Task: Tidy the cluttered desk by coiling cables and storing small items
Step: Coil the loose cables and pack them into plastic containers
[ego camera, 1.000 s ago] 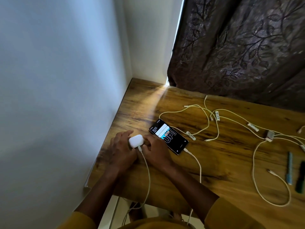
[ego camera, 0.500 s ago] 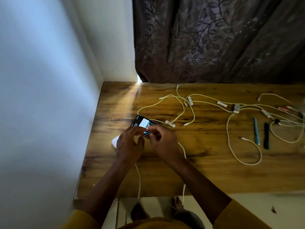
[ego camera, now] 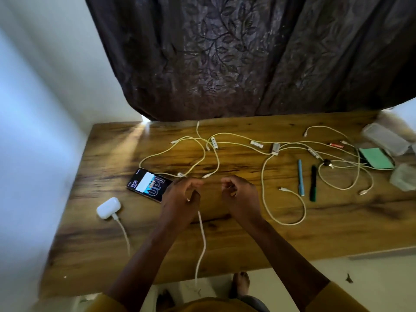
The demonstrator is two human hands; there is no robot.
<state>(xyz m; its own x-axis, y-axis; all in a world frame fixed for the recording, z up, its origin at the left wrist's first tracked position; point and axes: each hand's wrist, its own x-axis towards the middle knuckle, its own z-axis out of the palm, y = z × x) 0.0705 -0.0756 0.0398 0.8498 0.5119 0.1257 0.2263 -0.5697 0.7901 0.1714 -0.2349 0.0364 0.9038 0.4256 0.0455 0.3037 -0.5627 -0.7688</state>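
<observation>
Readable text: phone screen only

I can read "UP!" in large letters on the lit phone (ego camera: 149, 185) just beside my left hand (ego camera: 183, 195); smaller digits near its far end are too blurred.

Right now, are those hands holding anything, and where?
The left hand grips a white cable near its end. The right hand is curled and holds nothing.

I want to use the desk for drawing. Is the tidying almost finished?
Not nearly. Nothing looks put away yet. The left hand grips one white cable that hangs over the desk edge; the right hand is curled, holding nothing. The tangled cables lie uncoiled, and the phone, earbud case, blue pen and black marker lie loose.
</observation>
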